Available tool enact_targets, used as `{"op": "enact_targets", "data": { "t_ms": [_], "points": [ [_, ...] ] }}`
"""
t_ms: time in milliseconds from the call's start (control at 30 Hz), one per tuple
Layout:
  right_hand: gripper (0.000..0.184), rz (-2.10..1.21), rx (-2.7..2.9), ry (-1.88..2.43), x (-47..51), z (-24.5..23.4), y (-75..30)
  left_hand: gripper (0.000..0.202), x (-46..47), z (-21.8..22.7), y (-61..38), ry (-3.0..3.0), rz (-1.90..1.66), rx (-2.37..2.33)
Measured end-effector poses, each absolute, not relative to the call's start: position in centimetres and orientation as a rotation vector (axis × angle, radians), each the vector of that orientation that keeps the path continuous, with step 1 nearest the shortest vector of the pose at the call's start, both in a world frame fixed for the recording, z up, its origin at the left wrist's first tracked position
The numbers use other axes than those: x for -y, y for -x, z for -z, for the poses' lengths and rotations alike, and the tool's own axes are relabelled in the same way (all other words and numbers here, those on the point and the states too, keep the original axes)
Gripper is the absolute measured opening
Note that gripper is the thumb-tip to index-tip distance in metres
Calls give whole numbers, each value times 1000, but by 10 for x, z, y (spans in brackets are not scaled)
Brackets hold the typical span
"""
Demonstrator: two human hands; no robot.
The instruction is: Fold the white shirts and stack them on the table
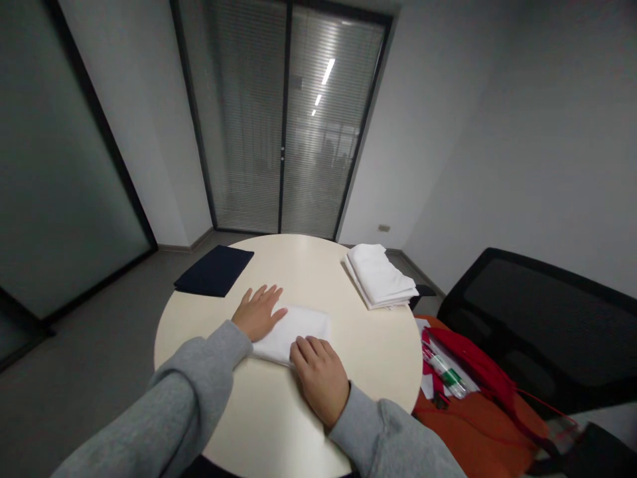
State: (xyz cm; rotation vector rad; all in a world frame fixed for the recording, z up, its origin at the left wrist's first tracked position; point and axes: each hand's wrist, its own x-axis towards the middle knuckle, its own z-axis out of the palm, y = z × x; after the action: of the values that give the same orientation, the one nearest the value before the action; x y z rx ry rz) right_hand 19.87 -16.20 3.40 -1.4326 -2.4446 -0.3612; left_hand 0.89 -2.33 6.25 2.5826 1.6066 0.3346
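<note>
A white folded cloth (293, 332) lies flat on the round table in front of me. My left hand (257, 315) rests palm down at the cloth's left side, its fingers spread and the thumb stretched over the cloth. At the near right corner, my right hand (321, 378) has its fingers bent together over the cloth's edge; its thumb is hidden underneath. Towards the right rim sits a stack of folded white cloths (378, 275). A dark navy folded cloth (215, 270) is at the far left, reaching over the table's edge.
The round cream table (298, 259) has a curved rim. On its right, an orange-seated chair (472, 438) with a black mesh back (537, 325) holds a red bag (468, 352) and a clear bottle with a green label (450, 378). Glass doors (249, 133) stand behind.
</note>
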Motion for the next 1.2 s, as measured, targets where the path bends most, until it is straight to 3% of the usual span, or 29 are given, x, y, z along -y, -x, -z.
{"op": "enact_targets", "data": {
  "t_ms": [100, 167, 267, 533, 733, 900, 1200],
  "points": [
    [47, 69, 2415, 1460, 166, -57, -200, 59, 16, -20, -6, -2544, -216, -1598],
    [44, -50, 2388, 1506, 156, -77, -195, 60, 18, -11, -2, -2564, -231, -1589],
    [50, 40, 2237, 1545, 125, -87, -183, 58, 21, -15, 1, -2620, -231, -1572],
    [65, -99, 2366, 1570, 98, -24, -188, 57, 16, -12, 1, -2531, -354, -1637],
    [67, -145, 2341, 1627, 108, -25, -192, 61, 0, -1, 23, -2370, -496, -1729],
    [67, -252, 2233, 1831, 88, -36, -205, 51, -14, 4, 43, -2278, -693, -1644],
    [50, -940, 2309, 1990, 21, -83, -254, 57, -41, 4, 66, -1983, -1068, -1443]
  ]
}}
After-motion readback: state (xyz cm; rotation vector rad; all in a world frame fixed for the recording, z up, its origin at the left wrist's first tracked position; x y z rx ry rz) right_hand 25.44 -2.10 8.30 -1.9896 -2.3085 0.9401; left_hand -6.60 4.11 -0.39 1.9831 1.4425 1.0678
